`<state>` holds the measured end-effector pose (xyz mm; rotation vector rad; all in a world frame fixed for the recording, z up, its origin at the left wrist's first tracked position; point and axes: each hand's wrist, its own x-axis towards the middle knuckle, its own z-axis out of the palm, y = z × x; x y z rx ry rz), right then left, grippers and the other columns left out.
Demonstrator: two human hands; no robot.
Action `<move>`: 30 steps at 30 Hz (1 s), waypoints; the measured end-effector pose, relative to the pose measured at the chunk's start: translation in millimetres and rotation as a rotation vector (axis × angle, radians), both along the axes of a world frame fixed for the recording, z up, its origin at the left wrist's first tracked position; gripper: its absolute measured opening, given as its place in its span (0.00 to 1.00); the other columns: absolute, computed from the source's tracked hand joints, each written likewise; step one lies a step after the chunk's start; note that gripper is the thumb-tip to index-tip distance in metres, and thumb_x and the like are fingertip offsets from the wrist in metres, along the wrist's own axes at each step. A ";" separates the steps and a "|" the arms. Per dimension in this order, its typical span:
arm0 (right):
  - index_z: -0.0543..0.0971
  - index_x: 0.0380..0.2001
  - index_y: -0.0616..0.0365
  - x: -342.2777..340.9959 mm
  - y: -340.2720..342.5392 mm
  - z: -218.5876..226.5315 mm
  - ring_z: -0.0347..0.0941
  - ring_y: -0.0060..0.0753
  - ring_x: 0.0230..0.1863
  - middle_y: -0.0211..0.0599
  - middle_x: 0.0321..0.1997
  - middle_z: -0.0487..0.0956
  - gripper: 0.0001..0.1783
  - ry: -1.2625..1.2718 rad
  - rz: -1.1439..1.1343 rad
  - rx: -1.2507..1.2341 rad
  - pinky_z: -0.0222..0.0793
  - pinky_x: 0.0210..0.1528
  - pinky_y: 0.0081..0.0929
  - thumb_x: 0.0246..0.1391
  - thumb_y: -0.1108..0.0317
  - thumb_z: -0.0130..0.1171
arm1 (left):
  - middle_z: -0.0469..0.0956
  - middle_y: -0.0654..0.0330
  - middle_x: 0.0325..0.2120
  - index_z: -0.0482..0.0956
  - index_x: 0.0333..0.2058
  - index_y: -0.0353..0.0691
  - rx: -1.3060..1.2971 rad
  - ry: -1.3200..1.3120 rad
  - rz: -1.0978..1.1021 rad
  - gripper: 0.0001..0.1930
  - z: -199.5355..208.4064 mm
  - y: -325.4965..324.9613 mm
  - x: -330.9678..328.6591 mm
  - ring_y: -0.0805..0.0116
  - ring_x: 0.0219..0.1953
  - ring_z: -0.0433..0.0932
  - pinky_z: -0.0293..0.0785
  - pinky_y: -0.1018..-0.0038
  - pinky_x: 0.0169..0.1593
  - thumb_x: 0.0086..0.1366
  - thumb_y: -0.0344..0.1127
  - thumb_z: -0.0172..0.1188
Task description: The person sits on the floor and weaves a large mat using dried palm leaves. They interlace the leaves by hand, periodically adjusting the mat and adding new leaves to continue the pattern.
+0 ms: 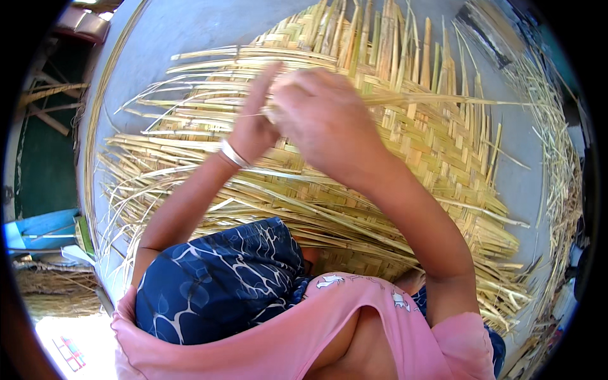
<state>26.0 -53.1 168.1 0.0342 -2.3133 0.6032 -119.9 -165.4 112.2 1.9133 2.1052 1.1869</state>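
Observation:
My right hand, smeared by motion, is closed on a long pale bamboo strip. From that fist the strip runs out to the right, over a partly woven bamboo mat. Just left of it is my left hand, wearing a white bangle at the wrist. Its fingers look stretched upward, and a thin strip end shows in front of its palm. Whether the left fingers touch the strip is blurred. Both hands are above the mat, whose loose strip ends spread out at the far and left sides.
A patterned dark blue cloth covers my bent knee at the mat's near edge. Loose strips and scraps lie along the right of the grey floor. Long thin canes curve along the left, near a blue object.

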 end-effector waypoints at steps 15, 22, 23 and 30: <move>0.77 0.30 0.58 24.6 108.4 -31.6 0.74 0.45 0.37 0.45 0.32 0.78 0.24 -0.709 -0.196 -0.162 0.68 0.42 0.41 0.57 0.47 0.44 | 0.71 0.52 0.51 0.67 0.54 0.37 0.054 -1.754 -0.021 0.19 13.1 20.5 28.2 0.59 0.55 0.69 0.63 0.63 0.60 0.67 0.37 0.47; 0.77 0.29 0.58 52.3 126.8 -14.1 0.73 0.47 0.29 0.44 0.26 0.77 0.23 -0.810 -0.178 -0.063 0.68 0.36 0.40 0.58 0.48 0.46 | 0.73 0.51 0.49 0.67 0.53 0.37 0.178 -1.780 -0.008 0.18 1.6 7.3 -20.0 0.59 0.53 0.72 0.70 0.65 0.57 0.67 0.35 0.49; 0.79 0.33 0.55 47.5 125.4 -11.2 0.73 0.47 0.30 0.42 0.27 0.78 0.20 -0.760 -0.191 0.013 0.68 0.35 0.41 0.58 0.50 0.47 | 0.73 0.51 0.48 0.67 0.53 0.37 0.189 -1.788 0.004 0.18 0.3 7.8 -19.4 0.60 0.51 0.73 0.70 0.65 0.56 0.67 0.35 0.50; 0.77 0.31 0.53 18.3 82.6 -28.8 0.74 0.43 0.32 0.40 0.32 0.79 0.18 -0.633 -0.174 0.090 0.70 0.35 0.40 0.59 0.51 0.46 | 0.75 0.54 0.46 0.69 0.51 0.38 0.086 -1.777 0.087 0.17 6.0 22.3 15.8 0.63 0.47 0.76 0.71 0.67 0.55 0.66 0.37 0.53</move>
